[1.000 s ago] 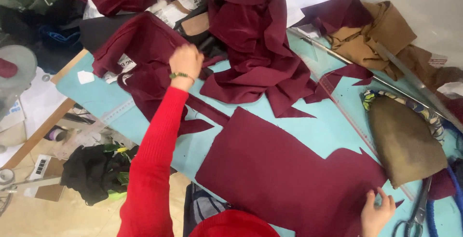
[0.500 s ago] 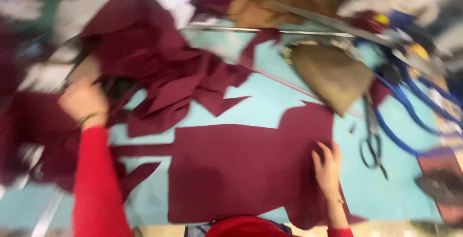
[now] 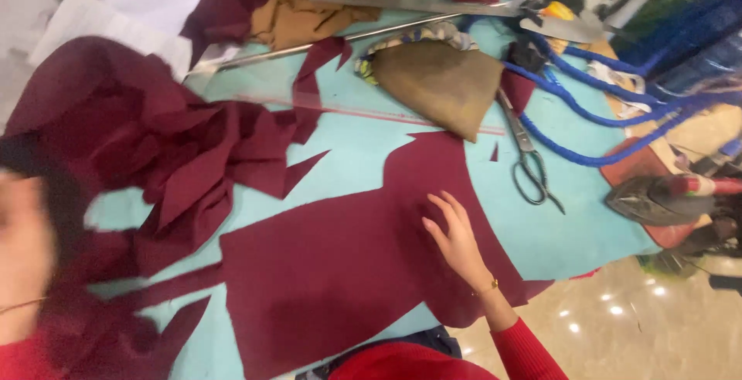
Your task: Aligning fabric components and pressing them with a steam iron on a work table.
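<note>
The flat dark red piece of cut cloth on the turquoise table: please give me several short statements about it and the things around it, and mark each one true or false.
1. The right hand lies flat on the flat dark red piece of cut cloth. True.
2. The metal scissors are held in the right hand. False: they lie on the turquoise table, apart from the hand.
3. The blue cord lies right of the scissors. True.
4. The olive-brown triangular cloth piece covers the hand. False: it lies further up the table.

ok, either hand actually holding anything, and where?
Right hand holds nothing: it rests flat, fingers spread, on the cut maroon fabric piece. Left hand is too blurred to tell.
</note>
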